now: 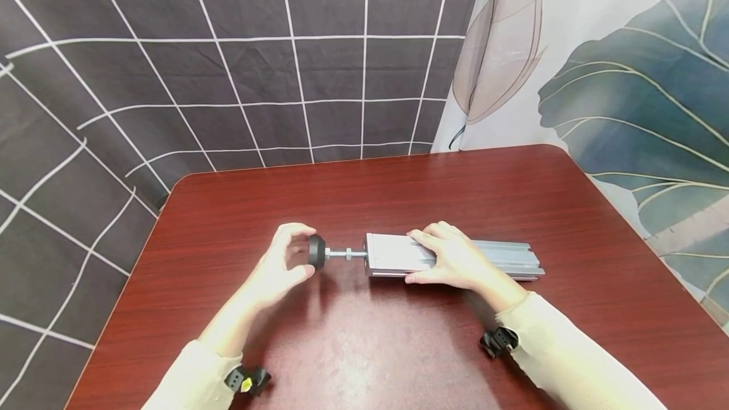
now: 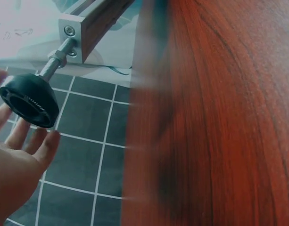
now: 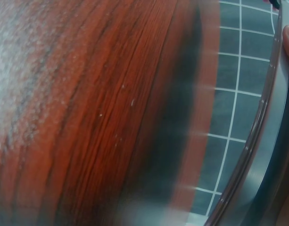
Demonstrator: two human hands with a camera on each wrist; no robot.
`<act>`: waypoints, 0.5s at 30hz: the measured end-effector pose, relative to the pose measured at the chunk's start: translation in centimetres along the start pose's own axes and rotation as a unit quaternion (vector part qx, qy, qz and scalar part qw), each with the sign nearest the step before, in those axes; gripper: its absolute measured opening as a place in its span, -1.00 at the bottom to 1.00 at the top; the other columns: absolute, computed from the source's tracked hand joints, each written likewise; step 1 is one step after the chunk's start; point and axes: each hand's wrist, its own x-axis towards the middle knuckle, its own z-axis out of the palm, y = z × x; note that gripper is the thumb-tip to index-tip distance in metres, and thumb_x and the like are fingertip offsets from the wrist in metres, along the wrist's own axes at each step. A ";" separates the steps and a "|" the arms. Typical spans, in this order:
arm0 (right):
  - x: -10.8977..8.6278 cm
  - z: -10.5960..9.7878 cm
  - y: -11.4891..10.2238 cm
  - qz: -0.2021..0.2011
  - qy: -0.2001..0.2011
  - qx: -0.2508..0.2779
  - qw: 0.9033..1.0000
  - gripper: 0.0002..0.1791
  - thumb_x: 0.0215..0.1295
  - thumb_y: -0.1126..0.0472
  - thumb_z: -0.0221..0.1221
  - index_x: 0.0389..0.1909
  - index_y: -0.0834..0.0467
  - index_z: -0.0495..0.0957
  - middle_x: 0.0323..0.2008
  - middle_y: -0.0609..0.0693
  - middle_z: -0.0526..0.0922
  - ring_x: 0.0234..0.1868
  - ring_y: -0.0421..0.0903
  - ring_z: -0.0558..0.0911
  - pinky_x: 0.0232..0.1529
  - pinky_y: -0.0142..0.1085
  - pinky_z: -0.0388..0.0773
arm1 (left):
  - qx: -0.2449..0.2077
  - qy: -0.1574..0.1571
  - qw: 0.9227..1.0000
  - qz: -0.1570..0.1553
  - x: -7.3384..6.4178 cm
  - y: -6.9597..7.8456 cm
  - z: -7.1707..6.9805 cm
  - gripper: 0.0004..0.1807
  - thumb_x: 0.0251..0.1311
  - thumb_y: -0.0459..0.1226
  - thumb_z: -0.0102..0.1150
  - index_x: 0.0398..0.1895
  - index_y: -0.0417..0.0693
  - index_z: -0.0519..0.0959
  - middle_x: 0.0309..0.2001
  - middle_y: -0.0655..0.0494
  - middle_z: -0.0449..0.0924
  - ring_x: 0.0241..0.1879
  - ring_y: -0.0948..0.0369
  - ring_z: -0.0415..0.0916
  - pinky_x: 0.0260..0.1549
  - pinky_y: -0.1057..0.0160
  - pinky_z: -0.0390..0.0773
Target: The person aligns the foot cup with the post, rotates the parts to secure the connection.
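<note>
Reddish table, gridded backdrop; right hand grips rail, left hand apparently black foot

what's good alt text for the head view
The right hand grips a silver bar over a reddish table, while the left hand curls round the black foot on the bar's bolt. Dark cloth with white lines hangs behind.
</note>
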 end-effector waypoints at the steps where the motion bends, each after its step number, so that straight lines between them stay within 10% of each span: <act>1: 0.0 0.0 0.0 -0.001 0.001 0.000 1.000 -0.15 -0.27 -0.30 0.39 0.03 0.17 0.55 -0.26 -0.02 0.52 -0.22 -0.03 0.47 -0.16 -0.11 0.42 | 0.007 0.012 1.000 -0.014 0.0 0.1 0.0 -0.42 -0.04 -0.64 0.09 0.13 -0.33 0.26 0.10 -0.19 0.25 0.02 0.14 0.43 0.00 0.37 0.47; 9: 0.0 0.0 0.0 -0.003 -0.001 -0.002 1.000 -0.15 -0.27 -0.31 0.38 0.02 0.17 0.55 -0.27 -0.03 0.52 -0.22 -0.04 0.47 -0.16 -0.11 0.42 | 0.013 0.040 0.982 -0.186 0.4 0.3 0.0 -0.70 0.34 -0.30 -0.04 0.07 -0.28 0.35 -0.15 -0.22 0.50 -0.37 0.03 0.54 -0.31 0.09 0.63; 15: 0.0 -0.1 -0.1 0.000 -0.006 0.000 1.000 -0.15 -0.27 -0.29 0.38 0.03 0.17 0.55 -0.26 -0.02 0.53 -0.22 -0.03 0.47 -0.15 -0.10 0.42 | 0.031 0.016 0.988 -0.152 0.3 0.0 0.0 -0.65 0.20 -0.40 0.12 0.05 -0.27 0.37 -0.16 -0.16 0.50 -0.31 0.13 0.55 -0.31 0.21 0.62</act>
